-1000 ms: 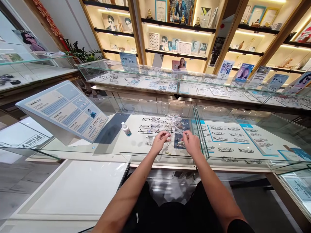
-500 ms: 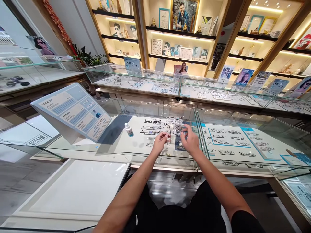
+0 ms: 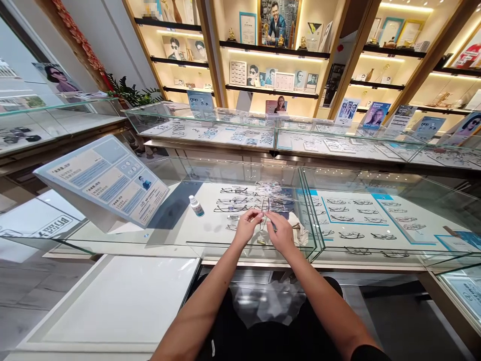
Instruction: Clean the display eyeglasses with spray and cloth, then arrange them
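Note:
Above the glass counter, a thin-framed pair of eyeglasses [image 3: 265,204] is held between my two hands, temples pointing away from me. My left hand [image 3: 247,227] is closed, pinching one side of the frame. The fingers of my right hand [image 3: 280,232] meet it from the other side and also grip it. Parts of the frame are hidden behind my fingertips. Just right of my right hand lies a crumpled cream cloth [image 3: 300,231]. A small white bottle with a blue label [image 3: 196,206] stands upright to the left.
Several eyeglasses [image 3: 231,200] lie in rows inside the glass display counter [image 3: 210,246]. A tilted information sign [image 3: 108,180] stands at left. An open white drawer [image 3: 116,301] juts out at lower left. More framed eyeglasses [image 3: 351,234] fill the right-hand case.
My right hand has come left and down to the eyeglasses, and now grips them with my left hand. The cream cloth now shows beside my right hand. The view has shifted slightly.

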Motion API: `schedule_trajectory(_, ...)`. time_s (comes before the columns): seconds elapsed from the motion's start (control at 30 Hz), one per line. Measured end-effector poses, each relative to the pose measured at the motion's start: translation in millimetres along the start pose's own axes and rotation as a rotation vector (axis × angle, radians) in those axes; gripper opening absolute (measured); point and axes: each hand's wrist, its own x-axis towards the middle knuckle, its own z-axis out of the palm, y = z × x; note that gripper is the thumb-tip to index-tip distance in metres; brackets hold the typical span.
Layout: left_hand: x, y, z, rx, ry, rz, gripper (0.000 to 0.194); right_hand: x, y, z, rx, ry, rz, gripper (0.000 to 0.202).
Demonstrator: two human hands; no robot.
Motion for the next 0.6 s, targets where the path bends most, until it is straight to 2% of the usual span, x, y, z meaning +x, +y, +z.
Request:
schedule_trajectory(0.13,1.1,-3.4,-1.3,-0.002,0.026,-0.003,0.040,-0.8,1.0,2.3,-0.141,0.020,0.025,0.037)
schedule_trajectory(0.3,0.8,-5.2,-3.0,-0.026,0.057,-0.018,0.042,-2.8,-3.2,3.1,-0.252,-0.014,0.038,0.039)
schedule_trajectory(0.6,1.6,-4.6,-2.8,-0.044,0.066,-0.027,0.045,-3.4,-4.8,2.0,-0.232,-0.072,-0.002,0.038)
